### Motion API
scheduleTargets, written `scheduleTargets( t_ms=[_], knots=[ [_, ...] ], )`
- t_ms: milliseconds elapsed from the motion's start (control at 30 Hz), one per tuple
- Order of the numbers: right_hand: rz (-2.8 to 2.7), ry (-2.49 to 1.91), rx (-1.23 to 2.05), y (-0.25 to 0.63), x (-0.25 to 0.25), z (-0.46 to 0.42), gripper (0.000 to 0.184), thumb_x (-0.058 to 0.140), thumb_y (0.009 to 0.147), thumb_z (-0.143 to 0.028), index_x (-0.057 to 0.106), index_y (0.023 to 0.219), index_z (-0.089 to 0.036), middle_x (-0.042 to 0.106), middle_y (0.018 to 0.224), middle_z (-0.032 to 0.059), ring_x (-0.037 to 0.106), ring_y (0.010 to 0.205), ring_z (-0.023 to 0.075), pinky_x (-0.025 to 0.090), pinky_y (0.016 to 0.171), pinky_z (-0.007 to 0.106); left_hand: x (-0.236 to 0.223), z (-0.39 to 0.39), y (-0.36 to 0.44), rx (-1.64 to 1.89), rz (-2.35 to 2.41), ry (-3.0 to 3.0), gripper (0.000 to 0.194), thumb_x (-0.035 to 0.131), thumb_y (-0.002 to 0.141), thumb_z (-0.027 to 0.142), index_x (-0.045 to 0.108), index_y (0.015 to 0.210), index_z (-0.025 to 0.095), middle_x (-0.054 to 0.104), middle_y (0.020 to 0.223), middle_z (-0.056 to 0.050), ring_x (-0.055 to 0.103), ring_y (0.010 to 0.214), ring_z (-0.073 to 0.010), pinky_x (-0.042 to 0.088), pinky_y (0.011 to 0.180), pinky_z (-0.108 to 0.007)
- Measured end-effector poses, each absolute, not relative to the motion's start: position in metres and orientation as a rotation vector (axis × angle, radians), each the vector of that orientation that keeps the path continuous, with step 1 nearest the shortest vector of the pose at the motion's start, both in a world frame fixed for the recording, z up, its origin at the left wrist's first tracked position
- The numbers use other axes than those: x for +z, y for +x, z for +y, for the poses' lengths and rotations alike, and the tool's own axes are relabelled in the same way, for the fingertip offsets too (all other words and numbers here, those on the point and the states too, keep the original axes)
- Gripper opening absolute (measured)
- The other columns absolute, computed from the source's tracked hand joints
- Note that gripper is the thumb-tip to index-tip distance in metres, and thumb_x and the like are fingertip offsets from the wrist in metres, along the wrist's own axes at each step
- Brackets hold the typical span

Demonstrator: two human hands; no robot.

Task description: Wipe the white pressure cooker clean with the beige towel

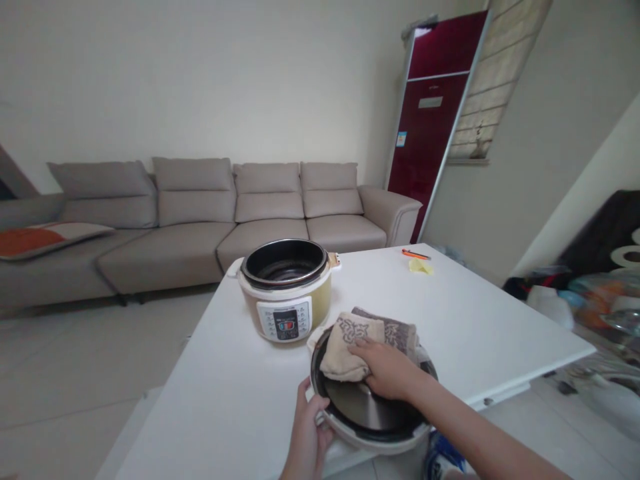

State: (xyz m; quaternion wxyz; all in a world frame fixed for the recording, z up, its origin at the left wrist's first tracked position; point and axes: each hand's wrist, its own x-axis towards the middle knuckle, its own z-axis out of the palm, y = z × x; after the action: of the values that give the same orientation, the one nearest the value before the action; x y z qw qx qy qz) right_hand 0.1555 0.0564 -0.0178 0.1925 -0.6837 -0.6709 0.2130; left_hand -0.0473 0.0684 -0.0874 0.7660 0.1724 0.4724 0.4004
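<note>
A round pressure cooker lid [373, 408] lies tilted at the table's near edge, its dark metal underside facing up. My left hand [311, 427] grips the lid's rim at the left, thumb on top. My right hand [383, 367] presses a folded beige and brown towel [345, 357] against the inside of the lid, fingers closed over the cloth. Behind the lid stands the cooker body [320, 293], white and yellow-green with a control panel [286, 321] in front. It is uncovered, and its dark inner pot [285, 260] shows.
The white table [220, 400] holds an orange pen-like object [416, 254] and a yellowish scrap [421, 267] at the far right. A grey sofa [265, 233] runs behind it. A dark red cabinet-shaped unit [433, 127] stands at the back; blurred clutter [600, 313] is at right.
</note>
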Motion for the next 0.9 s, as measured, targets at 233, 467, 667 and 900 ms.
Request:
scheduleTargets(
  t_ms=[233, 467, 667, 900],
  knots=[
    [-2.028, -1.939, 0.595, 0.149, -0.015, 0.056, 0.072, 0.057, 0.071, -0.003, 0.069, 0.139, -0.024, 0.063, 0.148, 0.0118, 0.046, 0.148, 0.0391, 0.038, 0.119, 0.055, -0.095, 0.057, -0.054, 0.716, 1.034, 0.375, 0.078, 0.085, 0.052, 0.023, 0.051, 0.122, 0.029, 0.074, 0.103, -0.009, 0.074, 0.083, -0.0308, 0.058, 0.068, -0.041],
    [-2.095, -1.962, 0.523, 0.153, -0.011, 0.047, 0.076, 0.053, 0.075, -0.004, 0.061, 0.148, -0.023, 0.057, 0.154, 0.0110, 0.044, 0.150, 0.0339, 0.039, 0.122, 0.051, -0.054, 0.053, -0.065, 0.681, 0.812, 0.540, 0.065, 0.086, 0.065, 0.017, 0.051, 0.119, 0.022, 0.075, 0.114, -0.012, 0.075, 0.101, -0.0318, 0.062, 0.081, -0.044],
    [-2.069, -2.044, 0.438, 0.168, -0.018, 0.040, 0.077, 0.051, 0.078, -0.004, 0.055, 0.153, -0.019, 0.051, 0.159, 0.0130, 0.041, 0.153, 0.0313, 0.037, 0.124, 0.049, -0.052, 0.072, -0.059, 0.671, 0.799, 0.662, 0.068, 0.077, 0.061, 0.005, 0.048, 0.120, 0.020, 0.074, 0.110, -0.012, 0.074, 0.093, -0.0290, 0.063, 0.075, -0.044],
    [-1.947, -2.064, 0.337, 0.199, -0.033, 0.047, 0.078, 0.050, 0.081, -0.001, 0.050, 0.156, -0.018, 0.049, 0.161, 0.0118, 0.037, 0.155, 0.0317, 0.037, 0.125, 0.049, -0.047, 0.111, -0.033, 0.570, 0.727, 0.873, 0.068, 0.086, 0.063, 0.009, 0.047, 0.118, 0.022, 0.072, 0.110, -0.010, 0.074, 0.088, -0.0246, 0.064, 0.075, -0.041]
  ],
)
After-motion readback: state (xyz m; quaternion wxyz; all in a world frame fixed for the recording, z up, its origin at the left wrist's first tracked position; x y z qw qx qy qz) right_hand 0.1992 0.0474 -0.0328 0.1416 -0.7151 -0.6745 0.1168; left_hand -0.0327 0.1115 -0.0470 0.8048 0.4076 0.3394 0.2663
